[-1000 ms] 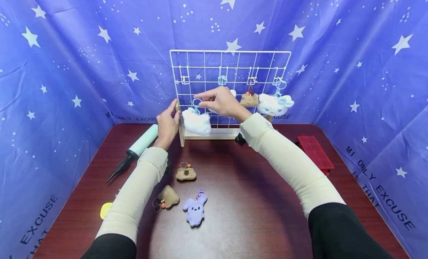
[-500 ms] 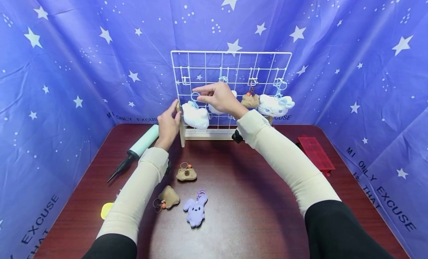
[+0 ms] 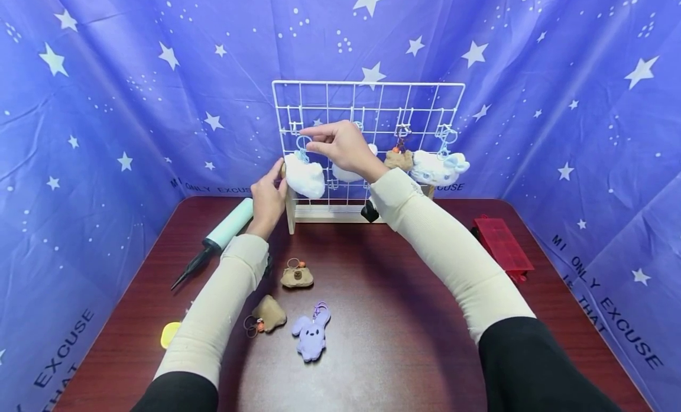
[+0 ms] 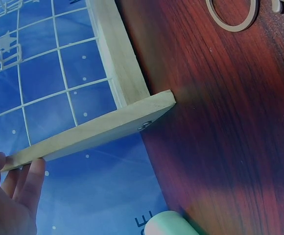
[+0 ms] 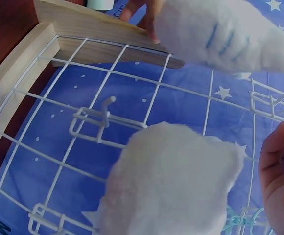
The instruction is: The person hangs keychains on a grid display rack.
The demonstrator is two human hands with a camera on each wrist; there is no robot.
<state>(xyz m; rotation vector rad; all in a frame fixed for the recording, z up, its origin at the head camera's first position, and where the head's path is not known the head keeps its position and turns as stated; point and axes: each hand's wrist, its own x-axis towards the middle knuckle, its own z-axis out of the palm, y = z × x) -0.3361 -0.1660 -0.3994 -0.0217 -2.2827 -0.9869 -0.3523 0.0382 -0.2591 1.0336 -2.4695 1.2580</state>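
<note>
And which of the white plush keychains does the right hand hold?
The leftmost plush in the head view, its ring pinched; the other white ones hang from the rack.

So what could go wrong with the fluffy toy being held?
The right hand pinches only a thin light-blue ring, so the fluffy white plush toy might slip and drop. If the left hand let go of the pale wooden side post, the white wire grid rack might wobble.

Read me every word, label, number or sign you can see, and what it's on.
"MI ONLY EXCUSE": curtain, right
"THAT": curtain, right; word before it unclear
"MI ONLY EXCUS": curtain, back left, end hidden
"CUSE": curtain, back right, start hidden
"EXCUSE": curtain, lower left
"THAT": curtain, lower left
Mark on stand: too blurred to read
</note>
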